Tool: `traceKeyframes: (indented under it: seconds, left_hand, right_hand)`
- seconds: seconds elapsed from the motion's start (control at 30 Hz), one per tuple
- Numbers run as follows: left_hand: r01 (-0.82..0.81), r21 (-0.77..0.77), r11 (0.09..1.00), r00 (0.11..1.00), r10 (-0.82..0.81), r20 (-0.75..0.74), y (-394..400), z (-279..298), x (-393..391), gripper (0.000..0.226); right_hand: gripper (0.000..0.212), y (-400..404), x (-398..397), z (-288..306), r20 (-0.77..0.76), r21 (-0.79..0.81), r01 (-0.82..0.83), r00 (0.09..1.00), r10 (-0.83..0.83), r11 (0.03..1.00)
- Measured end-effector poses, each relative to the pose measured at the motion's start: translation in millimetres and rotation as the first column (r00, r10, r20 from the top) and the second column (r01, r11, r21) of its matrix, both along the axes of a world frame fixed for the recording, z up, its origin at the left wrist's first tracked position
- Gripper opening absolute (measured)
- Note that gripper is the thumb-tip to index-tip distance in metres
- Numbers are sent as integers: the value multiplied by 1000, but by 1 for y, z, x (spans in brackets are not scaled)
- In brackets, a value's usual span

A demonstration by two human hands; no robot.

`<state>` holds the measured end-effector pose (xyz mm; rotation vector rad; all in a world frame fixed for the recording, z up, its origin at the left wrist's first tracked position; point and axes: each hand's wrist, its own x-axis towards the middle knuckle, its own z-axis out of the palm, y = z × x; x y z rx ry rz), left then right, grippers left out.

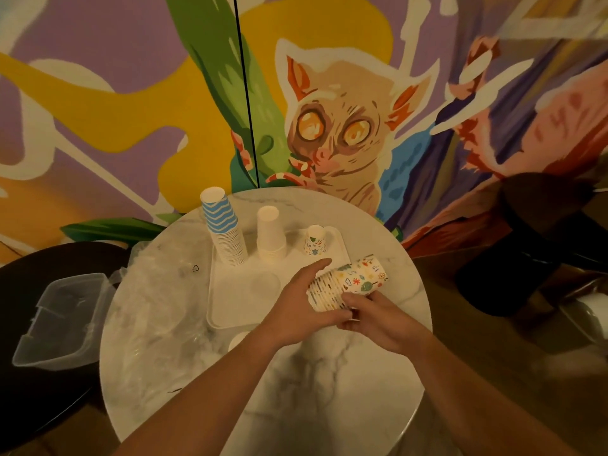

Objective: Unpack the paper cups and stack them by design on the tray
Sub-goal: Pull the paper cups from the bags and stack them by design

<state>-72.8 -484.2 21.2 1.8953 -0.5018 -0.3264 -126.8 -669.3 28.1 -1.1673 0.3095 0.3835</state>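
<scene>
hands: my left hand (297, 301) and right hand (375, 319) both grip the floral sleeve (348, 283), lying sideways.
axis: rims toward left, base up-right.
target: floral cup (315, 241) on tray (230, 311), just beyond; left nearer.

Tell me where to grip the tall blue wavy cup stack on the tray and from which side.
Grip the blue wavy cup stack low, around the packed rims near its base, coming from its left, table-edge side. It stands upside down, widest at the bottom, and leans a little, so a hold near the narrow top would likely lift off only a few cups. The plain white stack stands close on its right, crowding that side.
</scene>
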Motion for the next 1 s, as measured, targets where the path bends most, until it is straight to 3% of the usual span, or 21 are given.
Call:
traceKeyframes:
  seconds: [0.23, 0.37, 0.7, 0.87, 0.93, 1.0]
  left_hand:
    - [-63, -46, 997, 991, 68, 111, -6, 10, 18, 86]
    - [-75, -30, 997, 990, 78, 117, -1, 8, 27, 90]
    - [-138, 1, 990, 988, 137, 64, 11, -7, 55, 82]
    - [-214, 25, 977, 977, 213, 21, 25, -23, 76, 76]
    - [-262, 42, 964, 965, 262, -7, 33, -33, 83, 76]
    - [-327, 43, 944, 944, 329, -29, 41, -39, 88, 71]
  right_hand:
    - [52, 4, 20, 24, 106, 85, 191, 974, -200, 978]
    - [51, 4, 31, 25, 127, 80, 184, 973, -193, 980]
    - [53, 5, 75, 10, 77, 52, 168, 982, -172, 984]
    - [45, -6, 112, -8, 2, 75, 311, 950, -312, 948]
    - [40, -13, 130, -12, -5, 25, 397, 918, -397, 918]
    - [32, -16, 147, -14, 105, -205, 475, 880, -464, 856]
